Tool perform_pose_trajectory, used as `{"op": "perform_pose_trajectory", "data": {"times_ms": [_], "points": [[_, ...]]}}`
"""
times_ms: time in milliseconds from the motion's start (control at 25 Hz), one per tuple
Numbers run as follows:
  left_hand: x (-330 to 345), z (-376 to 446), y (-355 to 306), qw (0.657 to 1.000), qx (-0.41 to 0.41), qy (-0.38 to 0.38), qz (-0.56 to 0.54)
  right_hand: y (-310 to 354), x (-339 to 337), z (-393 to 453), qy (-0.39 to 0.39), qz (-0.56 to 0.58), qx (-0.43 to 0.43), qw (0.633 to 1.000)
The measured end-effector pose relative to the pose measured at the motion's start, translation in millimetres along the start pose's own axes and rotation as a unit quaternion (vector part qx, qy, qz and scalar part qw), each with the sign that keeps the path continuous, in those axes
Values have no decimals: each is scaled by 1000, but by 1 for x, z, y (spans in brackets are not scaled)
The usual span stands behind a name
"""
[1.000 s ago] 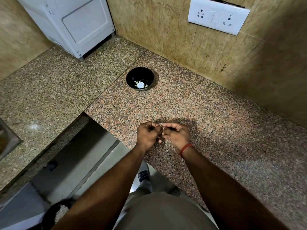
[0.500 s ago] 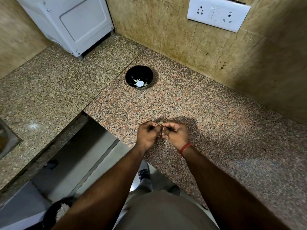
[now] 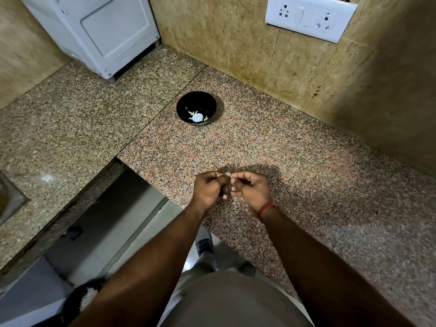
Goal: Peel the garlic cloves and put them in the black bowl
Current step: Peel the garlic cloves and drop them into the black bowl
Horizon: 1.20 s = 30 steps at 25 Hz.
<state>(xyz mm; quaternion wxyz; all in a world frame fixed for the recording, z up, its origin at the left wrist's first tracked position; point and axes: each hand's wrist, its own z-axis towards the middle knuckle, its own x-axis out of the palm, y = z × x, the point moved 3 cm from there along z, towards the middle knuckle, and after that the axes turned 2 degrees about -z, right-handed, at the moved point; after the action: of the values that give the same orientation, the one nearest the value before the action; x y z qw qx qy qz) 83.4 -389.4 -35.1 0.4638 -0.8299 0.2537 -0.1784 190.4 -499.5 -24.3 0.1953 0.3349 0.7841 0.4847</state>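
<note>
A small pale garlic clove [image 3: 228,174] is pinched between the fingertips of my left hand [image 3: 208,188] and my right hand [image 3: 251,188], just above the granite counter [image 3: 295,161] near its front edge. Both hands have their fingers curled around it, and most of the clove is hidden by them. A wisp of garlic skin [image 3: 234,202] lies below the hands. The black bowl [image 3: 196,107] stands farther back on the counter, well apart from the hands, with a white patch and a few pale pieces at its bottom.
A white appliance [image 3: 94,31] stands at the back left corner. A switch and socket plate [image 3: 309,17] is on the tiled wall. A sink edge [image 3: 9,197] shows at far left. A dark bin [image 3: 82,300] sits on the floor below the counter gap.
My hands have stayed together at the same spot, working the clove; their fingers shifted slightly. The view tilted a little.
</note>
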Motion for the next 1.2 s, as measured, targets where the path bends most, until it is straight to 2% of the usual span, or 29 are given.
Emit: {"op": "perform_pose_trajectory", "data": {"times_ms": [200,480,720,880,1040,1200], "points": [[4,1,1,1000,-3,-14,19,-1,-5,2,8,-99,-61,993],[3,1,-2,998,2,8,60,1,-7,3,-4,-148,-92,985],[7,2,-5,998,1,-10,61,4,-2,5,-45,-253,-178,950],[8,2,-2,998,14,-11,64,4,1,3,-56,-259,-202,943],[9,-1,-1,998,11,-17,58,0,2,0,-47,-226,-192,954],[8,-3,-2,998,16,-3,62,-4,2,0,-44,-162,-130,977]]}}
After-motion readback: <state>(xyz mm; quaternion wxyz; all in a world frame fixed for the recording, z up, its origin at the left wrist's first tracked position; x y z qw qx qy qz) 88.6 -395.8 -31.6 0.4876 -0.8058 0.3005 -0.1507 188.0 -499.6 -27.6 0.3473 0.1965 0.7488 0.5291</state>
